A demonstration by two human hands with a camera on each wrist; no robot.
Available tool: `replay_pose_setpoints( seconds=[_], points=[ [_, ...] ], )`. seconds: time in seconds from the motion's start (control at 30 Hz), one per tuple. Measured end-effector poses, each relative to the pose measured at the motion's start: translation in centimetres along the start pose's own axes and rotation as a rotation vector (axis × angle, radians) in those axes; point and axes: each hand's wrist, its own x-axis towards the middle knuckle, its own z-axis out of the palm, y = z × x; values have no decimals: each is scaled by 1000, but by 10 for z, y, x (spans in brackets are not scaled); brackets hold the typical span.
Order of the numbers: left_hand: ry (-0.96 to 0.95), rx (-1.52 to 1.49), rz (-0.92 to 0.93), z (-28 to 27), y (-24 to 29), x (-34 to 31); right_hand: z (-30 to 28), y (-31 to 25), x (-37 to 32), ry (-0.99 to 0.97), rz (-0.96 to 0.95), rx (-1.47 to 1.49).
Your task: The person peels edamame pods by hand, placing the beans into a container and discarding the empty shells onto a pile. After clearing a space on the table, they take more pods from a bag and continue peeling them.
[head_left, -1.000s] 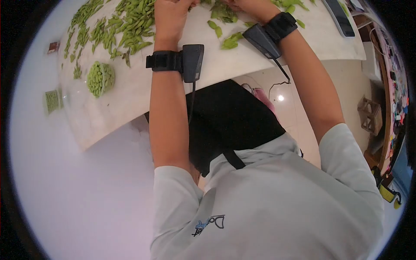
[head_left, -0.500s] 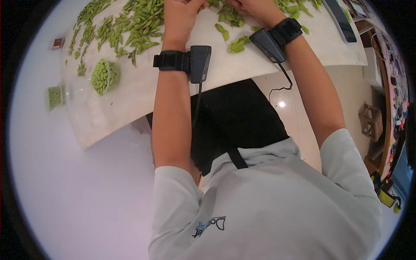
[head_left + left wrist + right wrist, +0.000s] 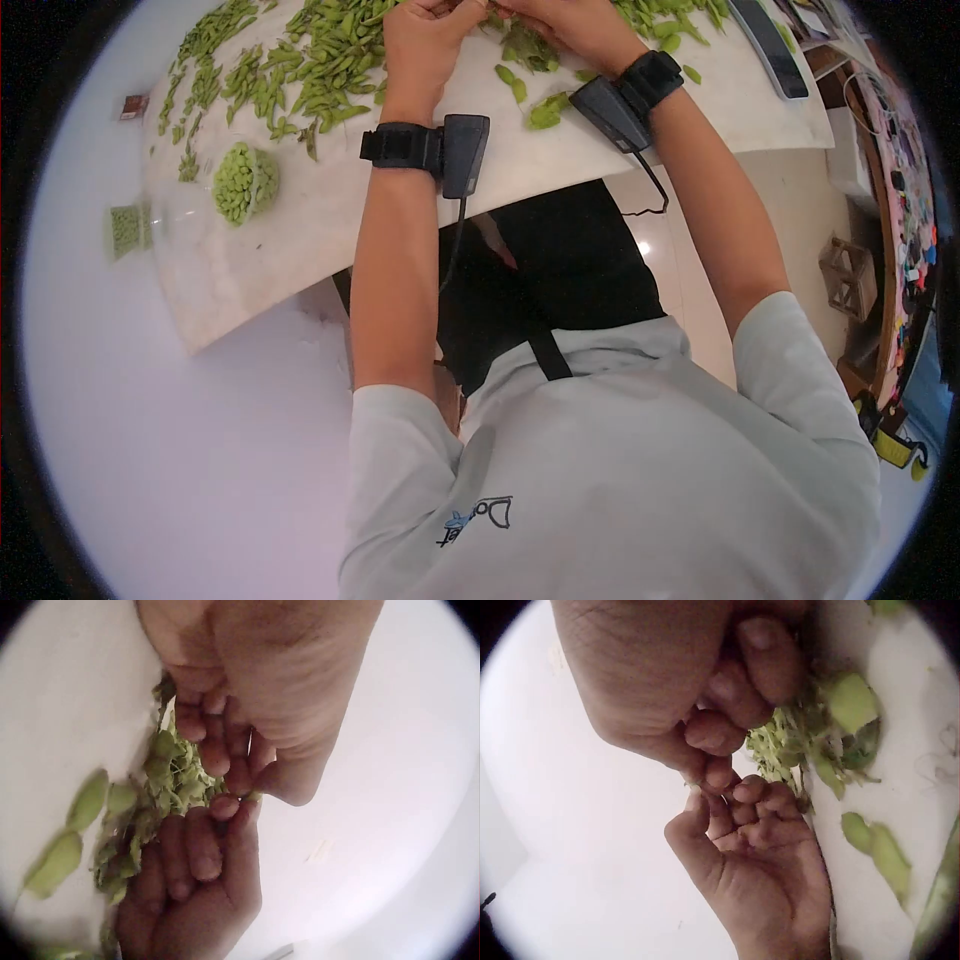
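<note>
**Shelling pods at a white table, both hands on one pod**

Pinching one pod [image 3: 253, 797] between them, left hand [image 3: 425, 45] and right hand [image 3: 572, 25] meet at the far middle of the table [image 3: 330, 215]. Fingers of both are curled, tips pressed on the pod, right above a pile of empty shells [image 3: 525, 45].

Progress, judged: partway. A clear bowl [image 3: 266, 178] is heaped with shelled beans [image 3: 232, 182], but a wide spread of whole pods [image 3: 320, 50] lies left of the hands, more past the right hand. Plenty left.

Room: bare table runs from the hands back to the near edge, which passes just under both wrists. The bowl stands near the left edge, well apart from the hands. A dark flat device [image 3: 765, 45] lies at far right, close to that edge.
</note>
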Motion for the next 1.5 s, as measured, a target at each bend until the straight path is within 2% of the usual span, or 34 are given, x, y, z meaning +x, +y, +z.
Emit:
replay_pose_setpoints(
  seconds=[0.1, 0.3, 0.4, 0.6, 0.7, 0.77, 0.87, 0.9, 0.97, 1.1, 1.2, 1.5],
  points=[
    [-13, -64, 19, -4, 1, 1, 5, 8, 3, 3, 8, 134],
    [9, -46, 45, -3, -3, 2, -2, 10, 6, -48, -50, -25],
    [26, -68, 40, -3, -7, -3, 5, 5, 1, 15, -22, 68],
    [-17, -38, 58, -3, -1, -6, 2, 6, 2, -73, -59, 70],
    [-37, -75, 42, 2, 8, -9, -2, 5, -1, -157, -55, 215],
    [-74, -41, 40, -1, 9, -7, -2, 5, 2, -143, -25, 193],
    [71, -165, 42, 15, 15, -12, 2, -5, -6, -113, 52, 187],
    [38, -154, 53, 11, 14, -11, 3, -10, -6, -101, 74, 187],
    [-31, -133, 78, 1, 10, -8, 7, -14, -5, -108, 37, 99],
    [-58, -155, -18, -3, 5, -5, 5, -8, -4, -117, -81, -127],
    [-64, -158, 9, -2, 7, -6, 10, -18, -7, -95, -14, -73],
    [-84, -179, 39, -3, 3, -4, 5, -3, -3, -94, -33, -36]
  ],
)
